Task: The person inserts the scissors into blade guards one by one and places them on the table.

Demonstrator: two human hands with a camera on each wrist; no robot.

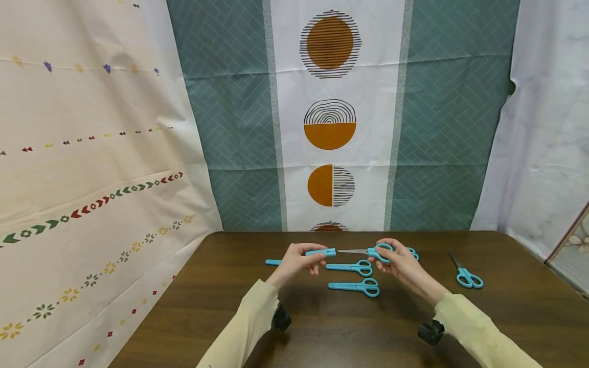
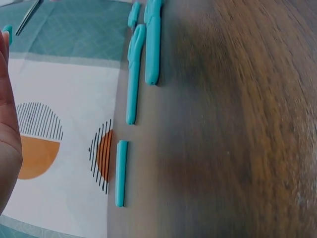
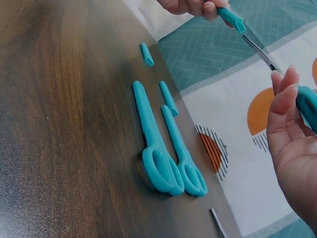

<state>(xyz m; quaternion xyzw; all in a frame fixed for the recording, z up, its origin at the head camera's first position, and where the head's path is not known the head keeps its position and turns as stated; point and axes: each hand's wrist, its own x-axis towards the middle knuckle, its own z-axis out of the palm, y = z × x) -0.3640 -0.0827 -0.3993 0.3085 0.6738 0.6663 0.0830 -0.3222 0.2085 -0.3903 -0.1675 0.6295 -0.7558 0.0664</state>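
Note:
My left hand [image 1: 301,259] pinches a turquoise scissors sheath [image 1: 322,252], its mouth facing right. Opposite it, my right hand [image 1: 399,260] holds a pair of scissors [image 1: 374,252] by the turquoise handle. The bare, closed blades point left at the sheath's mouth, right at its opening in the right wrist view. Below the hands lie two sheathed scissors [image 1: 352,267] [image 3: 154,144], one nearer the table's front. In the left wrist view, only part of the left hand [image 2: 7,119] shows at the edge.
Loose sheaths [image 3: 147,53] lie on the brown table [image 1: 221,306] left of the sheathed scissors. An unsheathed pair of scissors [image 1: 468,276] lies at the right, and another turquoise handle [image 1: 413,253] shows behind my right hand. A patterned curtain [image 1: 244,153] hangs behind the table.

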